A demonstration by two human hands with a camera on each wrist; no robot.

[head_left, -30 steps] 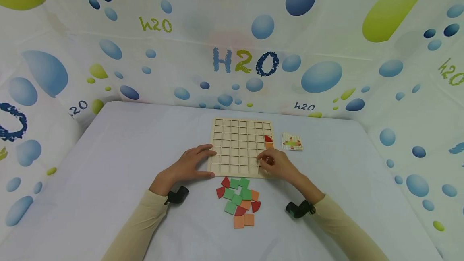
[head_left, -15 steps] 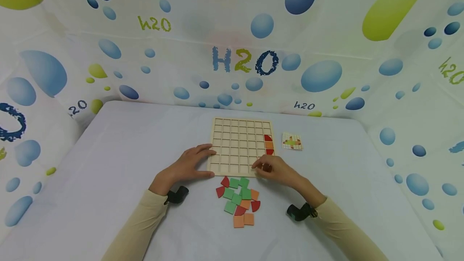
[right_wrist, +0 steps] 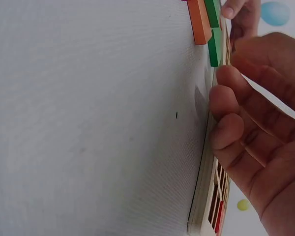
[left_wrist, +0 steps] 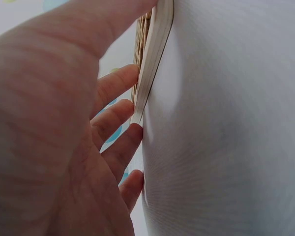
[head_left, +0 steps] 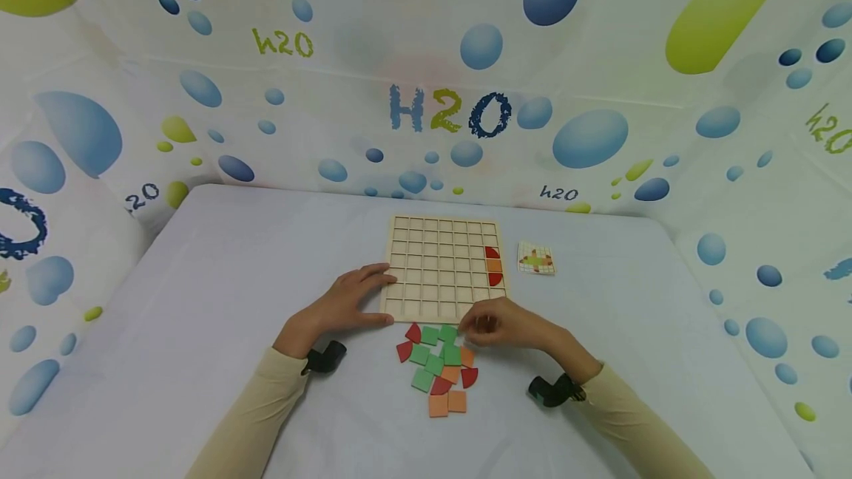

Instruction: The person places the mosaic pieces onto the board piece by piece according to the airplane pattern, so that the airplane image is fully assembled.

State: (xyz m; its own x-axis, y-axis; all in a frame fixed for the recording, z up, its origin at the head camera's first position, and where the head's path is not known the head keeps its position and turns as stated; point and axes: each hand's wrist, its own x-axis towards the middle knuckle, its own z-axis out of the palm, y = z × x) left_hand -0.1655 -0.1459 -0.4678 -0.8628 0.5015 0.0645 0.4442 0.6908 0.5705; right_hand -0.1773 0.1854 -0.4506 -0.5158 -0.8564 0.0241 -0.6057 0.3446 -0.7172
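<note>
My left hand [head_left: 347, 303] lies along the left side of a wooden grid board [head_left: 426, 265], fingers extended, thumb at its near corner. In the left wrist view the fingertips are right at the board's edge [left_wrist: 156, 59]. Over the board's near right edge, my right hand [head_left: 506, 324] hangs with loosely bent fingers and nothing between them. Its fingertips are close to a green square tile [head_left: 448, 334] of the loose pile. In the board's right column sit a red quarter-round tile [head_left: 492, 252], an orange square tile [head_left: 494, 265] and a second red quarter-round tile [head_left: 495, 279].
Several loose green, orange and red tiles lie in front of the board, with an orange square tile [head_left: 438, 406] nearest me. A small printed card [head_left: 536, 259] lies right of the board. White cloth [head_left: 266, 242] covers the table; a patterned sheet [head_left: 333, 117] hangs behind.
My right hand has let go of the red quarter-round tile in the right column, then moved nearer to me, toward the pile. The left hand has stayed put.
</note>
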